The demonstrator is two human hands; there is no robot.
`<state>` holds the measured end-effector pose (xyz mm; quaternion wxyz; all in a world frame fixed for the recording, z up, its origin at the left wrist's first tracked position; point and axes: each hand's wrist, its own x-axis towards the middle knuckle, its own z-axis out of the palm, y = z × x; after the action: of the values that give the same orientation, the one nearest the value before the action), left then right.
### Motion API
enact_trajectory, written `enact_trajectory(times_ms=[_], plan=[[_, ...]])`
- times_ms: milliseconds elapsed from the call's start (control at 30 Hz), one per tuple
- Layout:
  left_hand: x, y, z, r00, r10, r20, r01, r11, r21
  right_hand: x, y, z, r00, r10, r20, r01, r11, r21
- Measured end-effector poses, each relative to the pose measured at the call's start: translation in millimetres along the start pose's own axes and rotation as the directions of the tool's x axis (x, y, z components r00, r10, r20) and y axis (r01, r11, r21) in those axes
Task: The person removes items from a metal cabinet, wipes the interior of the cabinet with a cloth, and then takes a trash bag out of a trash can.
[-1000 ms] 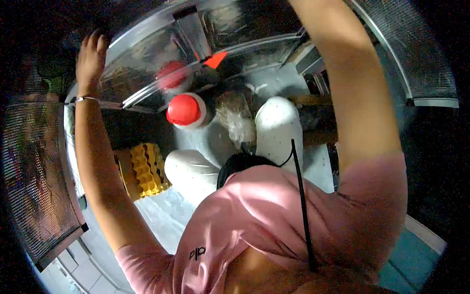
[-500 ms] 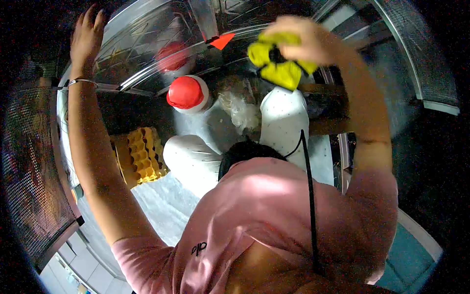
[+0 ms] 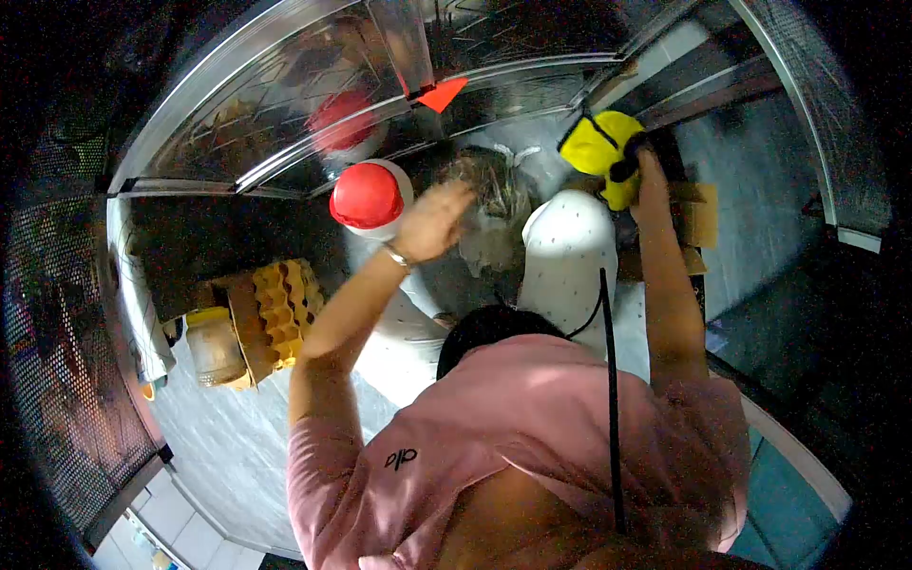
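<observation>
My right hand [image 3: 648,179] grips a yellow cloth with black edging [image 3: 600,144], which hangs bunched above my white-trousered knee. My left hand [image 3: 437,220], with a bracelet at the wrist, hovers over the floor with its fingers stretched out and slightly blurred. Nothing shows in it. Just left of that hand stands a white tub with a red cover [image 3: 367,195]. To its right lies a clear plastic bag [image 3: 492,249] with contents I cannot make out.
Framed glass panels [image 3: 332,57] curve round the far side, with a red triangle [image 3: 444,93] on the frame. At left are egg trays [image 3: 287,309] and a jar with a yellow lid [image 3: 215,351]. A cardboard box [image 3: 698,217] stands at right, and a dark cord [image 3: 611,408] hangs before my shirt.
My left hand has come down from the upper left frame to beside the red-covered tub. My right hand has moved right and lower with the yellow cloth. The view has shifted slightly.
</observation>
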<state>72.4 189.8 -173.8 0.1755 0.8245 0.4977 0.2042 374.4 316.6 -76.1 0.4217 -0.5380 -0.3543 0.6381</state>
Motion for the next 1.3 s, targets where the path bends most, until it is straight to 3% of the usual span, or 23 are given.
enact_trajectory(times_ms=[33, 67, 167, 200, 333, 433, 500, 533, 600, 700, 733, 767, 833, 967, 1000, 1033, 1067, 1100, 1133, 1167, 1200, 1233, 1300], plan=[[-4, -1, 23, 0.983, -0.034, 0.182, 0.023, 0.998, 0.065, -3, 2, -7, 0.994, 0.023, -0.111, -0.015, 0.998, 0.064], [-13, -15, 70, 0.977, -0.027, 0.212, -0.034, 0.959, 0.281, -3, 4, -14, 0.975, 0.049, -0.219, -0.021, 0.991, 0.129], [-9, -17, 129, 0.968, 0.039, 0.249, -0.122, 0.937, 0.327, -4, 16, -42, 0.942, 0.061, -0.331, 0.019, 0.972, 0.234], [1, -7, 120, 0.87, -0.052, 0.491, -0.103, 0.953, 0.284, 2, 28, -59, 0.94, 0.064, -0.336, 0.015, 0.973, 0.229], [11, -18, 176, 0.922, 0.009, 0.386, -0.152, 0.928, 0.34, 11, 64, -111, 0.963, 0.018, -0.269, 0.051, 0.968, 0.244], [23, -17, 187, 0.796, -0.041, 0.603, -0.12, 0.967, 0.224, 12, 86, -143, 0.96, 0.017, -0.278, 0.041, 0.979, 0.2], [7, -43, 263, 0.991, -0.094, 0.093, 0.124, 0.902, -0.414, 11, 95, -155, 0.956, -0.015, -0.293, 0.05, 0.992, 0.113], [10, -39, 257, 0.991, -0.091, 0.099, 0.124, 0.899, -0.42, 12, 97, -159, 0.963, -0.004, -0.27, 0.055, 0.982, 0.18], [20, -18, 212, 0.823, -0.312, 0.475, 0.343, 0.939, 0.023, 2, 99, -167, 0.964, 0.014, -0.265, 0.054, 0.968, 0.246], [34, 7, 99, 0.842, -0.166, 0.513, 0.233, 0.97, -0.069, -20, 81, -166, 0.861, -0.036, -0.507, 0.078, 0.995, 0.061], [18, -12, 126, 0.971, -0.071, 0.227, 0.102, 0.987, -0.126, -22, 72, -166, 0.861, 0.031, -0.507, 0.023, 0.995, 0.099], [18, -24, 132, 0.971, -0.062, 0.233, 0.092, 0.988, -0.123, -24, 66, -168, 0.858, 0.098, -0.505, -0.032, 0.99, 0.138], [23, -44, 132, 0.961, -0.275, 0.026, 0.201, 0.63, -0.75, -32, 61, -173, 0.899, 0.048, -0.435, 0.052, 0.975, 0.217], [25, -83, 90, 0.914, -0.405, -0.009, 0.377, 0.858, -0.348, -48, 54, -190, 0.945, -0.079, -0.316, 0.193, 0.917, 0.349], [34, -73, 83, 0.783, -0.621, -0.038, 0.317, 0.451, -0.835, -53, 54, -199, 0.937, -0.084, -0.34, 0.208, 0.914, 0.348], [48, -57, 68, 0.624, -0.775, 0.101, 0.037, -0.101, -0.994, -55, 54, -208, 0.961, -0.125, -0.248, 0.215, 0.9, 0.38], [57, -51, 61, 0.644, -0.757, 0.109, 0.044, -0.106, -0.993, -59, 53, -216, 0.973, -0.171, -0.154, 0.221, 0.884, 0.411], [64, -50, 55, 0.664, -0.748, -0.006, 0.425, 0.384, -0.819, -63, 49, -226, 0.967, -0.18, -0.178, 0.24, 0.88, 0.41], [68, -51, 48, 0.727, -0.68, -0.1, 0.628, 0.716, -0.305, -68, 41, -232, 0.981, -0.036, -0.191, 0.116, 0.897, 0.427], [72, -49, 40, 0.811, -0.571, -0.129, 0.577, 0.743, 0.339, -75, 35, -239, 0.974, 0.111, -0.197, -0.011, 0.893, 0.449], [76, -44, 33, 0.886, -0.458, -0.08, 0.306, 0.445, 0.842, -86, 30, -252, 0.948, 0.263, -0.182, -0.139, 0.851, 0.507], [82, -22, 24, 0.924, -0.375, -0.067, 0.162, 0.226, 0.961, -93, 30, -265, 0.929, 0.329, -0.168, -0.22, 0.857, 0.466], [83, -25, 19, 0.927, -0.37, -0.059, 0.205, 0.37, 0.906, -107, 41, -284, 0.886, 0.446, -0.13, -0.375, 0.851, 0.367]])
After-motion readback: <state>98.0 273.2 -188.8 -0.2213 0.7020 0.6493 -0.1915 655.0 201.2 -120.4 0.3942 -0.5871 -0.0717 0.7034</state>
